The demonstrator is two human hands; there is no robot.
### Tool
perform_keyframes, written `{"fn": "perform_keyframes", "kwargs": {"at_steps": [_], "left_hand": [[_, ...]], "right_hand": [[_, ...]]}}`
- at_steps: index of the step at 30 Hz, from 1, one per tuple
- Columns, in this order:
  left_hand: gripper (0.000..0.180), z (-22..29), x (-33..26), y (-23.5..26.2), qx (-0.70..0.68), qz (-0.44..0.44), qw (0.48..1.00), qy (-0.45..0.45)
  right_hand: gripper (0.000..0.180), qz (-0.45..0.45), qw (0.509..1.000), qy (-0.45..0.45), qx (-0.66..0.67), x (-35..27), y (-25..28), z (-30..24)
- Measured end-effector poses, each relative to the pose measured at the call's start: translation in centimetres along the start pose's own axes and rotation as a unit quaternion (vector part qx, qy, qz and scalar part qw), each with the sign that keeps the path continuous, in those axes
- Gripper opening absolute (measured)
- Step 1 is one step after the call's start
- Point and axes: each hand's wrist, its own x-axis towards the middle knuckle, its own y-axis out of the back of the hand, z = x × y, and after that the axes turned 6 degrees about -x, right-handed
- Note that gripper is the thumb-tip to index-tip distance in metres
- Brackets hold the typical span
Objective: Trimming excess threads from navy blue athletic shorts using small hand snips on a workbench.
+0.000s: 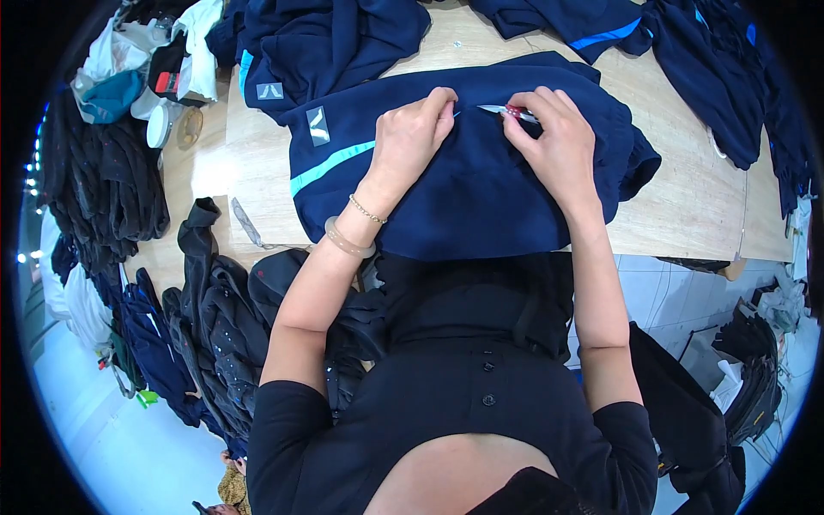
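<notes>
A navy garment point(498, 197) with a light blue stripe and a small grey-and-white patch lies spread across the table before me. My right hand point(558, 142) is closed around a pair of thread snips point(513, 111) with red on the handle. The snips' pointed silver blades face left, just over the cloth. Left of the tip, my left hand point(410, 137) is closed in a pinch above the garment. A tiny light blue bit shows by its fingertips; what they grip is too small to make out.
More navy garments point(335, 43) are heaped along the far side of the wooden table point(687, 202). A folded dark stack point(103, 189), a round white container point(160, 126) and bags stand at the left. A slim grey tool point(246, 221) lies by the near left edge.
</notes>
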Motion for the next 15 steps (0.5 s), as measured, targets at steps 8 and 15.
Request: {"fn": "perform_keyframes", "kwargs": {"at_steps": [8, 15], "left_hand": [[0.010, 0.29, 0.23, 0.33, 0.003, 0.007, 1.000, -0.001], [0.010, -0.09, 0.05, 0.22, -0.012, 0.000, 1.000, 0.021]], "right_hand": [[0.014, -0.030, 0.998, 0.037, -0.034, 0.96, -0.95, -0.39], [0.015, -0.035, 0.997, 0.047, -0.041, 1.18, -1.10, -0.50]]}}
